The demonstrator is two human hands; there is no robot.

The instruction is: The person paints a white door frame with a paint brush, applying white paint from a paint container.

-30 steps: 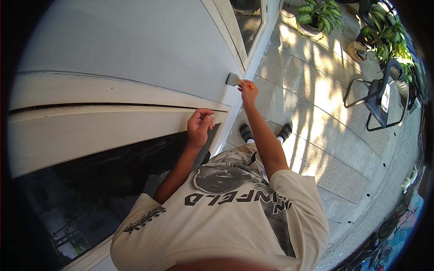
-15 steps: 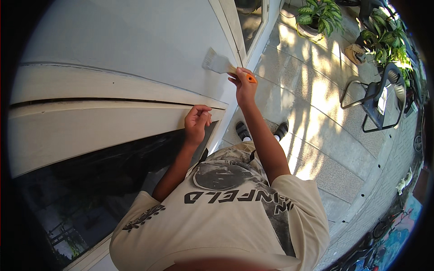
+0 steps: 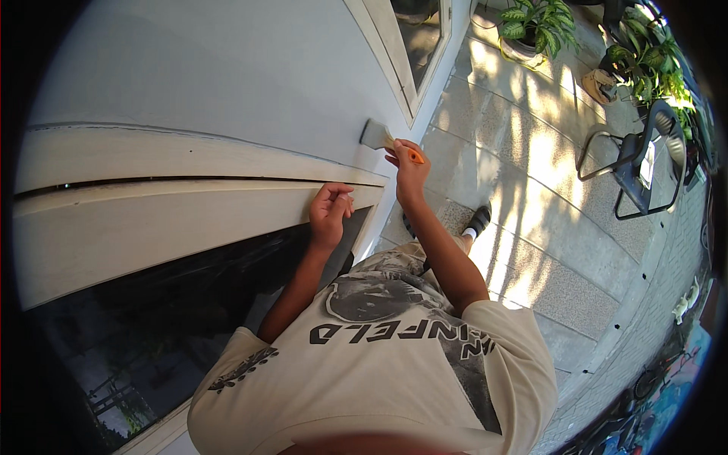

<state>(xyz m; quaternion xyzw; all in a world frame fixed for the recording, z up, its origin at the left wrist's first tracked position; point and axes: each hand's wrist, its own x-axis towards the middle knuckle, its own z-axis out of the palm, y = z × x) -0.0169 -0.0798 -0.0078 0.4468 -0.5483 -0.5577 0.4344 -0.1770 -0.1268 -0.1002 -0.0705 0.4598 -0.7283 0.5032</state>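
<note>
My right hand (image 3: 412, 176) grips a flat paintbrush (image 3: 377, 135) by its orange-ended handle. The brush's wide bristles point up and left and meet the pale grey-white wall (image 3: 227, 68), close to its corner edge; whether they press on it is hard to tell. My left hand (image 3: 328, 215) is curled in front of the cream window frame (image 3: 152, 208), just below the dark gap in it. Its fingers are folded in, and nothing shows between them.
Dark window glass (image 3: 174, 326) lies below the frame, and another window (image 3: 417, 38) is past the corner. On the sunlit tiled floor (image 3: 546, 205) stand a potted plant (image 3: 535, 34) and a black metal-framed chair (image 3: 635, 167). A beige bag-like object (image 3: 600, 87) sits beyond.
My right hand has brought the paintbrush down and slightly right along the wall, toward the corner's lower end. My left hand has barely shifted. One foot has turned outward.
</note>
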